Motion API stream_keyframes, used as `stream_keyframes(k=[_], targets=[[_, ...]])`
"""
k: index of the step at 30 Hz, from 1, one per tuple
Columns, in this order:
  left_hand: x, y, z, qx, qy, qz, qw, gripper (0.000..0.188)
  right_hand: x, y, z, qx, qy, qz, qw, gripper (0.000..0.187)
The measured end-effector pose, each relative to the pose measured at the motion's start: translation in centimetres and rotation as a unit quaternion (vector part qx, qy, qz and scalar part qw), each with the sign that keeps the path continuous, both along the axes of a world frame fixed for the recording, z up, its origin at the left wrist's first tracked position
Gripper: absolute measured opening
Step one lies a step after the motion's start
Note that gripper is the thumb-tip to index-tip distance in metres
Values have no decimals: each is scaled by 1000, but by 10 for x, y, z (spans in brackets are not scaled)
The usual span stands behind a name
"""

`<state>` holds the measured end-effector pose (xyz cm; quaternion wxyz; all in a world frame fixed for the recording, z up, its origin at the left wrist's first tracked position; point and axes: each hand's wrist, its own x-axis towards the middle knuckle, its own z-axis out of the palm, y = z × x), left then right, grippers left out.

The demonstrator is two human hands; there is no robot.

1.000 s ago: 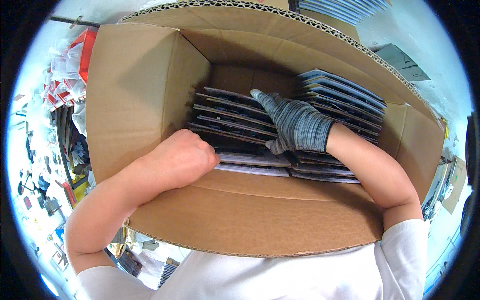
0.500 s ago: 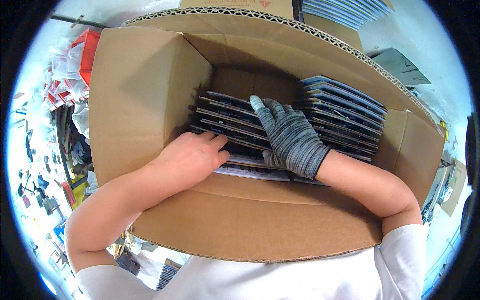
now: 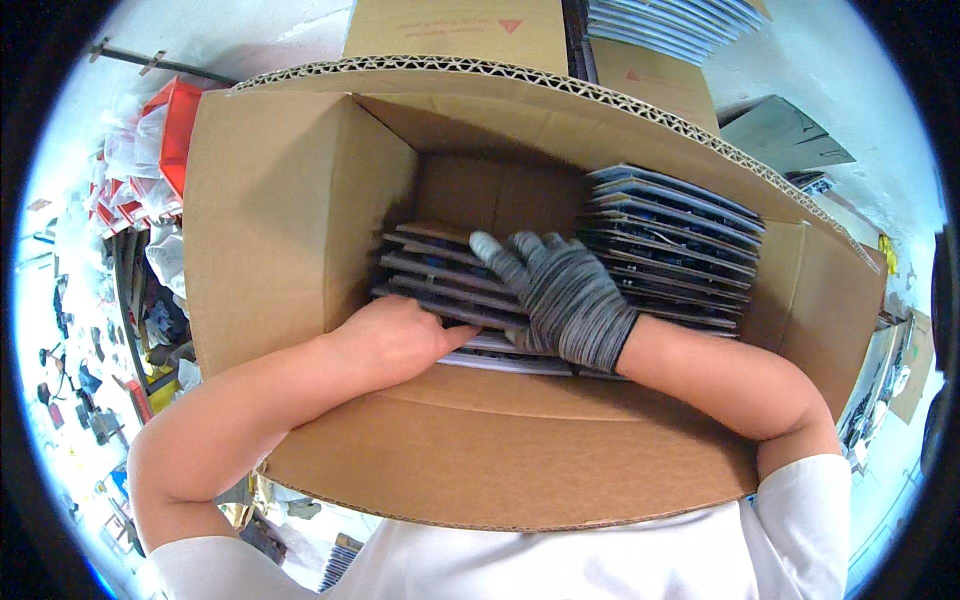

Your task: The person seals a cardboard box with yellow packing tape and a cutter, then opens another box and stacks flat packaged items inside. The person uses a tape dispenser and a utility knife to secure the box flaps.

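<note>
Inside an open cardboard box (image 3: 560, 478), thin dark panels (image 3: 445, 268) stand on edge in a row at the left. My bare left hand (image 3: 395, 340) is closed at the near left end of this row, its fingers curled over the panels' edges and its thumb pointing right. My right hand (image 3: 575, 300), in a grey striped knit glove with pale fingertips, grips across the row's right end. Its fingers reach the far panels and its thumb lies at the near side. A second row of similar panels (image 3: 680, 215) stands to its right. Fingertips between panels are partly hidden.
Behind the box stand other cardboard cartons (image 3: 450, 30) and a stack of light panels (image 3: 675, 25). Red bins (image 3: 178, 140) with plastic bags are at the left. A dark green flat case (image 3: 785, 132) lies at the far right. The box walls rise around both forearms.
The left row's far panels have come nearer to me and sit closer together. Both hands have shifted slightly toward the near side, the left one curling more. The view has tilted slightly.
</note>
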<state>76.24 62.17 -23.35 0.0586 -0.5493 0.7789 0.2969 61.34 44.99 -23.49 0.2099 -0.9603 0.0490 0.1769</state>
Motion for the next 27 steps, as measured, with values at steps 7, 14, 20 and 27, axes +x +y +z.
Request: stream_keyframes(k=[7,14,20,27], targets=[[3,-7,21,71,-99,19,992,20,-8,-8,-14,-27,-78,5,997,97],[9,-10,29,95,-190,41,976,13,-3,-17,2,58,-2,5,998,107],[13,-26,66,70,-158,81,982,26,-4,-13,2,-2,16,10,1000,113],[25,-37,48,-194,11,319,928,16,-5,-14,8,68,33,30,997,122]])
